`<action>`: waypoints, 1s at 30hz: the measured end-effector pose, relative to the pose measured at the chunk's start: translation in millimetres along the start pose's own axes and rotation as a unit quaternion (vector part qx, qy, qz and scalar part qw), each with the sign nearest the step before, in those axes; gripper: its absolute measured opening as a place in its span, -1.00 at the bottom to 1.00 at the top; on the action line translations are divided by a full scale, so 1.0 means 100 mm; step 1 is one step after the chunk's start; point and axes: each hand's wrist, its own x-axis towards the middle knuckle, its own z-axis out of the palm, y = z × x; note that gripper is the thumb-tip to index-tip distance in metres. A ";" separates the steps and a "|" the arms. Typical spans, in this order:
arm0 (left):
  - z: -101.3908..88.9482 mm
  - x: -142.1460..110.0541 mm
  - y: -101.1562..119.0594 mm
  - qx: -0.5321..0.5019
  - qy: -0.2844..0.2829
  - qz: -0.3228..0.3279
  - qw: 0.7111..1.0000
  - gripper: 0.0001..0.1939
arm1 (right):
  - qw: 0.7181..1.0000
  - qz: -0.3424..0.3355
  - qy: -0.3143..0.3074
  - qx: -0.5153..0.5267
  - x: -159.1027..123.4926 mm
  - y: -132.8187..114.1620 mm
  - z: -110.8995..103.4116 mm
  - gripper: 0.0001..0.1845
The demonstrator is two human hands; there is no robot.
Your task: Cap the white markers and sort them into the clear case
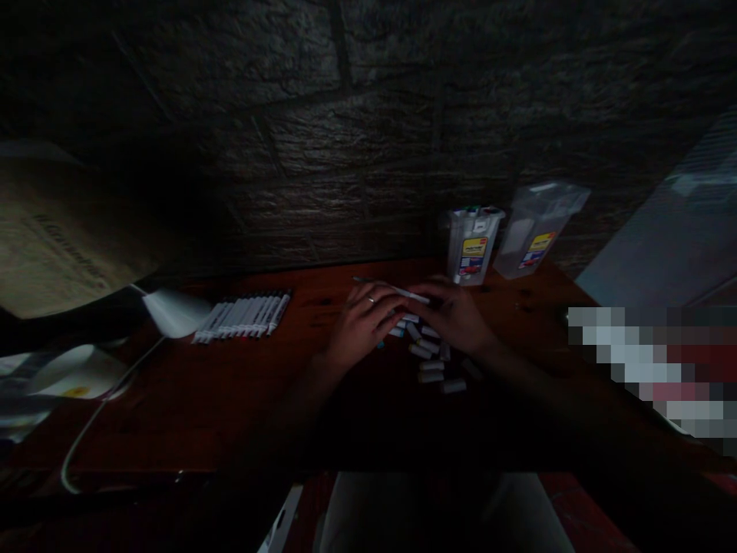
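A slim white marker lies slantwise across both hands, its darker end pointing up and left. My left hand, with a ring on one finger, is closed around its left part. The fingertips of my right hand pinch its right end. Just below the hands, several short white marker caps lie loose on the wooden table, some partly covered by the fingers. To the left, a neat row of white markers lies side by side. The dim light hides finer detail.
Two clear plastic cases with yellow labels stand at the back right: one case holds items, the other case is translucent and tilted-looking. A white lamp, its cable and a paper bag are at left. A stone wall rises behind.
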 end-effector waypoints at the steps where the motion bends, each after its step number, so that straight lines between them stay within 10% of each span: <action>1: 0.00 0.00 -0.01 0.008 -0.010 0.004 1.000 -0.75 | 1.000 -0.006 0.002 -0.005 0.00 0.01 0.01 -0.79; 18: 0.04 -0.05 -0.11 -0.084 -0.002 -0.095 0.992 -0.72 | 0.988 0.099 -0.033 0.115 -0.02 0.02 0.07 -0.46; 30: 0.03 -0.05 -0.11 -0.115 0.019 -0.118 0.986 -0.66 | 0.973 0.158 -0.056 0.159 0.02 0.03 -0.03 -0.70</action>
